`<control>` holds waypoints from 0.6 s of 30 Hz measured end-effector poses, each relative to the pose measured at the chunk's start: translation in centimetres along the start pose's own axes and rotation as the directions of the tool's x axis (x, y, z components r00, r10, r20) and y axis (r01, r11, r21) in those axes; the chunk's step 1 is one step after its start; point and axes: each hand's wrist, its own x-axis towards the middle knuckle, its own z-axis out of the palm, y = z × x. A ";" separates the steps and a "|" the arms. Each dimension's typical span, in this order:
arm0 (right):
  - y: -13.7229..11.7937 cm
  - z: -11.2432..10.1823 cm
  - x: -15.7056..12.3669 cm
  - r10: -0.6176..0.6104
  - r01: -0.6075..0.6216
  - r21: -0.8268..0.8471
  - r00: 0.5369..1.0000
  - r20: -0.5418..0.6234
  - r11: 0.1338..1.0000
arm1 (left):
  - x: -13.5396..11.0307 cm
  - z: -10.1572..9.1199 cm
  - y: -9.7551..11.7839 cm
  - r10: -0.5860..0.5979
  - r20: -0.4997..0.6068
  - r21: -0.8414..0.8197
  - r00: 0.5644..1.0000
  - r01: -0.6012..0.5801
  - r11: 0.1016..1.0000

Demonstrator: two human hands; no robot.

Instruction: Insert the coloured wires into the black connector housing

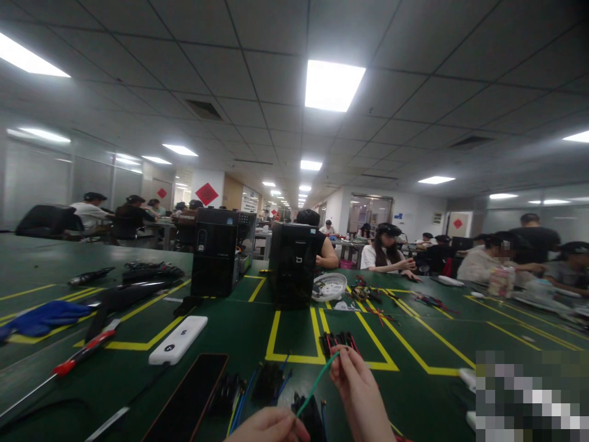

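A thin green wire runs slantwise between my two hands, above the near edge of the green table. Its lower end is pinched in the fingers of my left hand, at the bottom of the view. My right hand is closed on the upper end, thumb against fingertips. Just beyond my right hand lies a bundle of black and red wires. Behind and left of my left hand are black bundles with blue wires. Part of another black bundle shows beneath the green wire.
Left of my hands lie a dark phone, a white power bank, a red-handled screwdriver and a blue glove. Two black computer towers stand farther back, near a white basket. Several people sit at tables beyond.
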 end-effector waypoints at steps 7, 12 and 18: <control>0.6 1.0 -0.8 0.145 -0.158 0.114 0.982 0.118 0.981 | -0.2 0.2 1.0 0.069 -0.077 -0.181 0.995 -0.081 0.980; 1.9 1.7 -2.0 0.182 -0.123 -0.200 0.933 0.310 0.972 | 0.0 0.9 1.3 0.121 -0.134 -0.215 0.984 -0.148 0.965; 1.8 1.7 -2.1 0.134 -0.093 -0.177 0.962 0.238 0.980 | -0.5 1.2 2.4 0.170 -0.121 -0.056 0.978 -0.178 0.983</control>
